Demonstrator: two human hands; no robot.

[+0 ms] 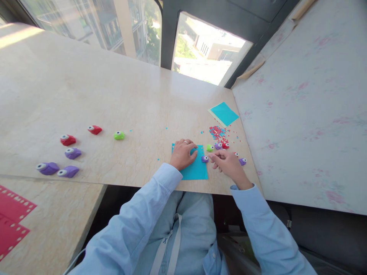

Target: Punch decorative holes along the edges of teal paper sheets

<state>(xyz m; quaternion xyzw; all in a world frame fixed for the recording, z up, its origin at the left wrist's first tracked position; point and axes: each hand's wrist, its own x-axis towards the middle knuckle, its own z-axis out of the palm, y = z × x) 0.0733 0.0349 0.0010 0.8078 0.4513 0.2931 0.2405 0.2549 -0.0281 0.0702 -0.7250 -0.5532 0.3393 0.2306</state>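
Observation:
A sheet of blue paper (197, 172) lies near the table's front edge, with small punched holes along its upper and right margins. Spread on top of it, my left hand (183, 153) rests with the fingers lying down and the thumb out to the right. A purple craft punch (204, 159) with an eye-like button sits at the paper's right edge. Just right of that punch is my right hand (228, 164), thumb and index fingertips drawn together. Whether anything small is between them cannot be made out. Green (210, 148), purple (218, 146) and red (226, 146) punches stand just beyond.
Red and blue paper bits (218, 133) lie in a pile below a blue sheet (225, 114) on pale paper. More punches, including a purple one (47, 168) and a green one (119, 135), stand at left. Punched red sheets (14, 204) lie lower left. A flowered wall panel (301, 114) borders the right.

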